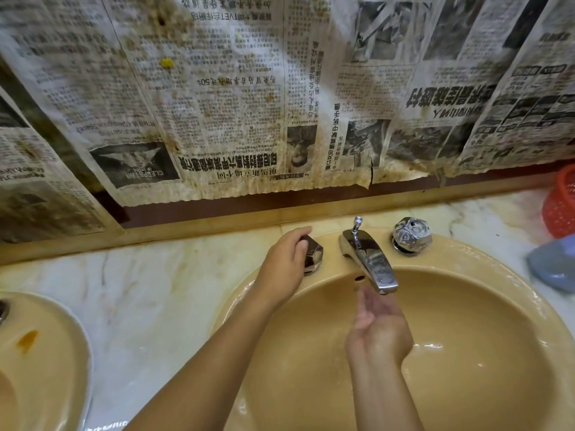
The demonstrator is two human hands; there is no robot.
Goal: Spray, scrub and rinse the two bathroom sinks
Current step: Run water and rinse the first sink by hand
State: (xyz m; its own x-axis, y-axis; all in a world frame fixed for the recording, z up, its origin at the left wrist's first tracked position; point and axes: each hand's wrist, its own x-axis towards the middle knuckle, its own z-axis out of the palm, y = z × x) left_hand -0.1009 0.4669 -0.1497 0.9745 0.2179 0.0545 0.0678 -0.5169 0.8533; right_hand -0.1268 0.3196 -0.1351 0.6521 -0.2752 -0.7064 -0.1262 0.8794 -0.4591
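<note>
2 tan oval sinks set in 1 pale marble counter (pixel 149 293). The right sink (pixel 466 353) fills most of the view; the left sink (pixel 40 362) is cut off at the left edge, w/ 1 orange stain on its near wall.

At the far rim of the right sink: 1 chrome spout (pixel 368 262) in the middle w/ 1 pull rod behind it, and 2 faceted chrome knobs. The left hand (pixel 287 259) curls over the left knob (pixel 312 255), gripping it. The right knob (pixel 411 235) is untouched.

The right hand (pixel 378 329) sits in the basin, fingers straight, relaxed, holding nothing, fingertips just under the spout's mouth; motion-blurred.

Far side: several stained newspaper sheets (pixel 233 98) cover the wall. Right edge: 1 red mesh basket (pixel 561 203), 1 blue-grey item (pixel 553 262) nearer, can't tell what.
</note>
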